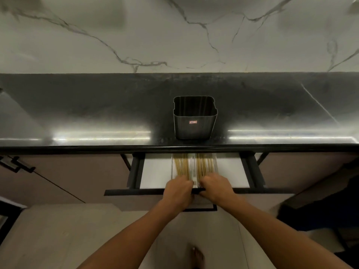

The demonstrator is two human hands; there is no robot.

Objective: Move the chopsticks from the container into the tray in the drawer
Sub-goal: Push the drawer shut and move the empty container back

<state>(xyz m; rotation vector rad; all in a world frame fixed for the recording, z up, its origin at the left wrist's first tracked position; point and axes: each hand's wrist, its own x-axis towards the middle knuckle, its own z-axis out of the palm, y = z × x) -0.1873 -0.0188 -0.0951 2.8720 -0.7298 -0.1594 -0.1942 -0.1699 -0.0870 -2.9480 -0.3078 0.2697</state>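
Both hands were in the open drawer (147,171), at its front edge. Left hand (178,189) lay knuckles-up, fingers curled down over the near ends of the chopsticks in the left compartment (181,165); whether it gripped them or only pressed on them could not be told. Right hand (215,188) lay the same way over the near ends of the chopsticks in the right compartment (206,164); grip likewise not discernible. The two hands sat just beside each other, apart, with the divider of the clear tray (193,167) between them. Tray sat mid-drawer, its far end running under the counter (97,113) edge. Chopsticks lay lengthwise, pointing toward the counter. Metal container (194,123) stood upright near the front edge of the counter, directly above the tray; its visible interior looked empty. Marble wall (174,32) rose behind the counter.
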